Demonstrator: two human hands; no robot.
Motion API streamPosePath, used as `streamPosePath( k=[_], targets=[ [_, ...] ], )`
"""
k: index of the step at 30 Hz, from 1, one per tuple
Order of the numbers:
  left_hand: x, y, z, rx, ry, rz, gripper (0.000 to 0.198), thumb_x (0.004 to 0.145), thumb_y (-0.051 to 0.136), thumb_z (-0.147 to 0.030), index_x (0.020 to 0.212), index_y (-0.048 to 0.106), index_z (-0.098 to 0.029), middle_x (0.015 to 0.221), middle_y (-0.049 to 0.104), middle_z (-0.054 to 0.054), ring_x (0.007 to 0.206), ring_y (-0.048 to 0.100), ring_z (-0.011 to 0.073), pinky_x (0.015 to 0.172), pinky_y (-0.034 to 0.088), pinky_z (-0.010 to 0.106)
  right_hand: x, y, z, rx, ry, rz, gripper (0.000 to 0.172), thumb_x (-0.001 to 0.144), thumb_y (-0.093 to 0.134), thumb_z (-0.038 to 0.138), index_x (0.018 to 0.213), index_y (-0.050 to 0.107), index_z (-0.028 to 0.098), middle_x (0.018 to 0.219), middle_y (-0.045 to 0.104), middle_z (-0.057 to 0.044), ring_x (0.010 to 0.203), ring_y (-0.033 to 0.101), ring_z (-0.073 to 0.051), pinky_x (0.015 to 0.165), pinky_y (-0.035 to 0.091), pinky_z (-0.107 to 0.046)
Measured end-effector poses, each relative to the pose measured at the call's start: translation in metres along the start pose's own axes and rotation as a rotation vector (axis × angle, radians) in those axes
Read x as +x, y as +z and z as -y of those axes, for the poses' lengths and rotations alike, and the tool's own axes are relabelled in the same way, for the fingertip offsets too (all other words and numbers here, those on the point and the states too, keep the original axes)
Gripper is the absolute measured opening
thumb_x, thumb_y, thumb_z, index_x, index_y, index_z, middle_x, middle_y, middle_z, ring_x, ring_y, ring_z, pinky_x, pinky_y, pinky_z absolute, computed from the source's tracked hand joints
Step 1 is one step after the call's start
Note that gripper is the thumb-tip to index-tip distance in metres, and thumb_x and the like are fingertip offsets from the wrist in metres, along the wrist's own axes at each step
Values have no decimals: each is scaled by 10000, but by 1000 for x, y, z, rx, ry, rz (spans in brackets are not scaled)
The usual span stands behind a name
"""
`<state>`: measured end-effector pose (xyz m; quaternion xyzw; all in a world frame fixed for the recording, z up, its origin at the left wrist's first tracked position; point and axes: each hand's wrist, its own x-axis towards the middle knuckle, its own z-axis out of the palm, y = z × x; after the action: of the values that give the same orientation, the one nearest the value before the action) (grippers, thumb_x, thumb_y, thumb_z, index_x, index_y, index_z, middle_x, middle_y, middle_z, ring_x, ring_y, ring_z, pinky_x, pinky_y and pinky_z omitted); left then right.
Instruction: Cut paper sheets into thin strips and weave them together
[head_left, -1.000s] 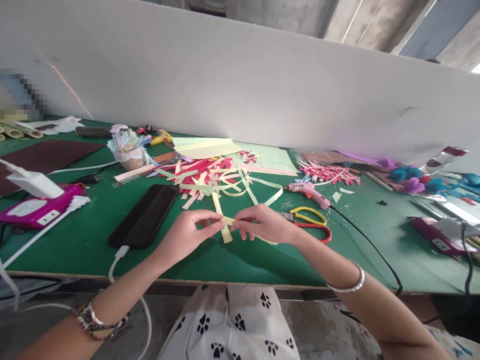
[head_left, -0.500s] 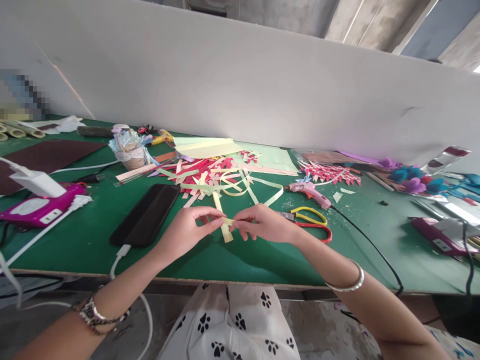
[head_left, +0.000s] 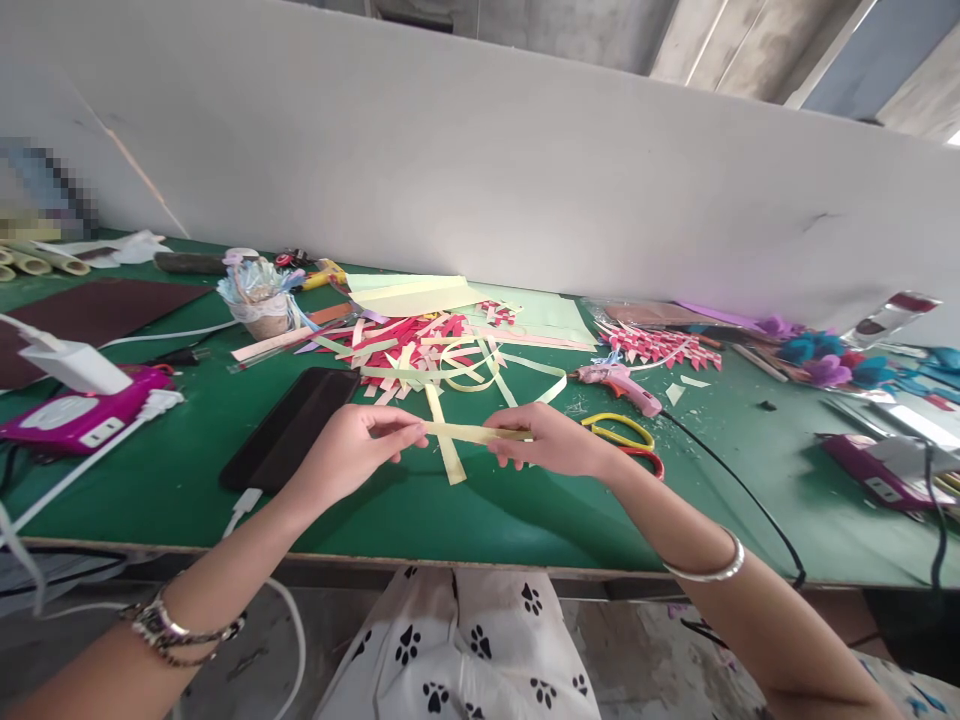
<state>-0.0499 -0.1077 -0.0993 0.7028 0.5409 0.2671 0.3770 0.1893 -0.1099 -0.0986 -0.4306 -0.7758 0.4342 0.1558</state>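
Observation:
A pale yellow paper strip point(head_left: 469, 433) stretches almost level between my two hands above the green table. My left hand point(head_left: 360, 450) pinches its left end between thumb and fingers. Closed around the strip's right part is my right hand point(head_left: 547, 440), whose fingers cover some of it. Below and behind, another yellow paper strip point(head_left: 452, 465) lies on the table, crossing under the held one. Just beyond my hands a heap of red, pink and pale green paper strips point(head_left: 405, 345) is spread out. Scissors with yellow and red handles point(head_left: 622, 430) lie partly behind my right hand.
A black phone point(head_left: 289, 430) with a white cable lies left of my left hand. A pink glue gun point(head_left: 619, 385) trails a black cord at the right. Pale paper sheets point(head_left: 540, 315) lie at the back. Purple power strips point(head_left: 97, 415) stand at both sides.
My hands have moved apart, left hand leftward and right hand rightward. More of the yellow strip now shows, drawn out straight between them.

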Motion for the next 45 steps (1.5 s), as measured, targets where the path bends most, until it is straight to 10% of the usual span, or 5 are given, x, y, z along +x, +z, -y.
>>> streamPosePath(
  k=[8,45],
  targets=[
    [0,-11,13,16,-79,-61,359,713,574,-533,785,728,-216,745,721,19,487,499,97,501,423,188,-5,-10,-18,73,6,-50,231,853,480,299,1029,552,167,836,648,-39,677,607,-120,596,464,-231],
    [-18,-16,10,37,-85,-222,355,701,553,-530,676,700,-207,630,657,20,443,439,98,423,350,207,-3,-5,-21,361,13,-421,302,739,636,450,701,614,152,670,671,-26,608,666,-153,695,506,-307]
  ],
)
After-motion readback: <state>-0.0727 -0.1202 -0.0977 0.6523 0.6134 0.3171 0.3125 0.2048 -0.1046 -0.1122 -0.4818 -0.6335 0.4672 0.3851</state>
